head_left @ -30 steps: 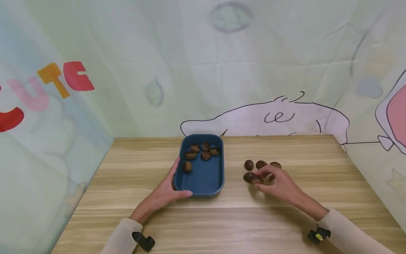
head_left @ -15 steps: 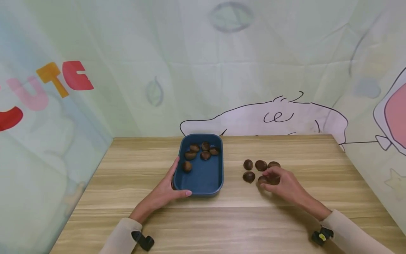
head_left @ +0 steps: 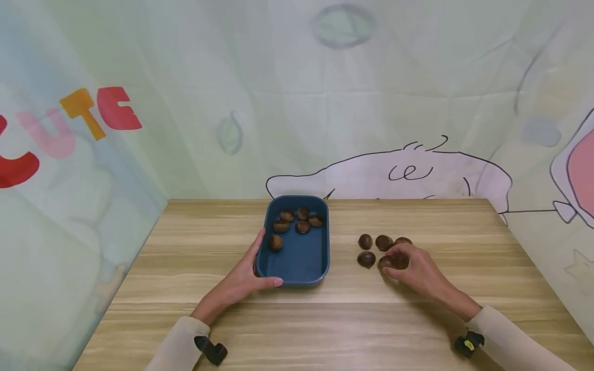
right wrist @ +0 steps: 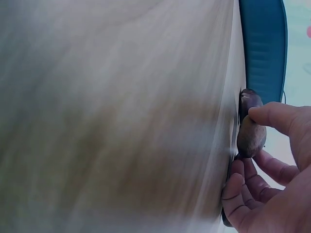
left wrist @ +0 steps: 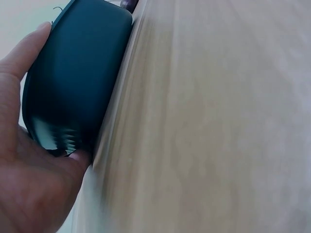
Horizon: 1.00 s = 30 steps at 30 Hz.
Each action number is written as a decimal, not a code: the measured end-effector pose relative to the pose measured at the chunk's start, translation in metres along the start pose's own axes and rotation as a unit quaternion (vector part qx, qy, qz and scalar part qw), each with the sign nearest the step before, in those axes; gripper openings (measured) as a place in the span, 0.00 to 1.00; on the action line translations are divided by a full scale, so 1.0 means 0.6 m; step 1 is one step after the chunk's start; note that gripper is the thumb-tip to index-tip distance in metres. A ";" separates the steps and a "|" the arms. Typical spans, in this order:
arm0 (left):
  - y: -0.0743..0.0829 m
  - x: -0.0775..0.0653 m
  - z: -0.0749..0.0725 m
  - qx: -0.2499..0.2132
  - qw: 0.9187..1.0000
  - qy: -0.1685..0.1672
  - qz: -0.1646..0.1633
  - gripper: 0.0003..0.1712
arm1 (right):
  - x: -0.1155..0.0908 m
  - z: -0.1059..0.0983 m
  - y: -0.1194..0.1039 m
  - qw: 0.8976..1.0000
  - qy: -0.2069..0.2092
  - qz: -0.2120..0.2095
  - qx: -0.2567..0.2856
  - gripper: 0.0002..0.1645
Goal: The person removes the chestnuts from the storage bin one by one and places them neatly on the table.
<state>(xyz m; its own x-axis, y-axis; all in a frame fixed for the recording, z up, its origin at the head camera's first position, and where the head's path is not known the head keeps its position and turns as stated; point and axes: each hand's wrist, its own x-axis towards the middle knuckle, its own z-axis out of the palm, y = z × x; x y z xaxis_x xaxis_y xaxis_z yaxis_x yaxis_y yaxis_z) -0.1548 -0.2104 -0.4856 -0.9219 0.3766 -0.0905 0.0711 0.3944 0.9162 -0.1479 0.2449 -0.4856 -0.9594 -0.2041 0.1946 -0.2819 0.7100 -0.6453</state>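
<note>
In the head view, my left hand (head_left: 240, 280) grips the near left corner of a deep blue rectangular tray (head_left: 325, 257), thumb along its front rim and fingers at its left side. Several brown chestnuts (head_left: 302, 227) lie inside, mostly toward the far end. The left wrist view shows the tray's outer wall (left wrist: 80, 68) beside the hand. To the right, my right hand (head_left: 414, 267) pinches a chestnut (right wrist: 252, 137) between thumb and fingertips, low at the tabletop. Another chestnut (head_left: 366, 259) lies just left of it. A further one shows partly under the fingers.
A row of chestnuts, with one at its left end (head_left: 365, 241) and one in its middle (head_left: 384, 242), lies behind the right hand. The wooden table (head_left: 297, 330) ends at a printed cloth backdrop (head_left: 297, 139). Each wrist wears a small black camera.
My right hand has moved slightly right with its chestnut, away from the chestnut on its left, then stayed nearly still for the last half second. The left hand and tray have not moved.
</note>
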 end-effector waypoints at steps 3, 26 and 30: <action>0.000 0.001 0.000 0.002 1.000 -0.001 -0.001 0.76 | 0.000 -0.001 -0.001 1.000 0.001 0.000 -0.005 0.19; -0.003 0.002 0.003 -0.006 1.000 0.001 0.002 0.76 | 0.006 -0.019 -0.008 0.999 0.029 -0.026 -0.010 0.15; -0.003 0.002 0.003 -0.005 1.000 0.002 0.003 0.76 | 0.013 -0.025 -0.016 0.999 0.032 -0.031 -0.009 0.15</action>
<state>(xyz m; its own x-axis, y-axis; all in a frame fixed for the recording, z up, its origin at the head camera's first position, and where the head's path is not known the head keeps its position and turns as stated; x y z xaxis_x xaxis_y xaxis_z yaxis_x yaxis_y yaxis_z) -0.1553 -0.2094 -0.4882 -0.9229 0.3759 -0.0832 0.0735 0.3840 0.9204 -0.1528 0.2464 -0.4667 -0.9376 -0.2047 0.2810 -0.3399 0.7093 -0.6175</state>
